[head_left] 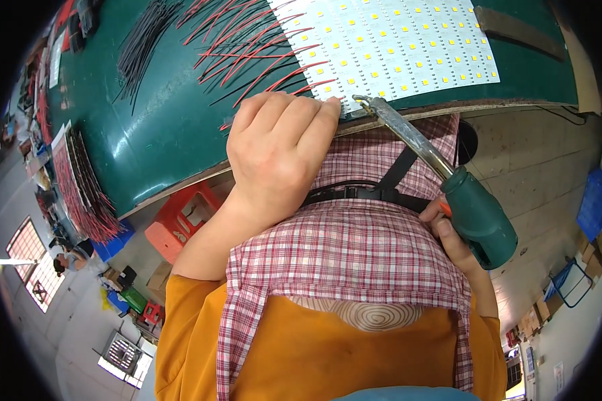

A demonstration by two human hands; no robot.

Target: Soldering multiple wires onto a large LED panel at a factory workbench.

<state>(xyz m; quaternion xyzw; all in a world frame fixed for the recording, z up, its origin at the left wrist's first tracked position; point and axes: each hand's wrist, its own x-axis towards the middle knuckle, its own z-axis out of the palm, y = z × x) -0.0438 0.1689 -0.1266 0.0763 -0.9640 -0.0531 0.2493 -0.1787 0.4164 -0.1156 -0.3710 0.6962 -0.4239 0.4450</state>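
My left hand (277, 144) is closed, palm down, at the front edge of the table, its fingertips by the near corner of a white LED board (394, 50) dotted with small yellow squares. A bit of red wire shows at those fingertips and another at the hand's far left side; the grip itself is hidden underneath. My right hand (453, 244) is wrapped around the green handle of a soldering iron (478, 217), partly hidden behind it. The iron's bent tip points up-left, close to the board's near edge. Red and black wires (247, 57) stick out along the board's left side.
On the green table (160, 134) lies a bundle of black wires (144, 47). Boards with red and black wires (80, 184) are stacked at its left edge. A dark flat bar (522, 33) rests at the right. Below the table stands a red plastic stool (184, 220).
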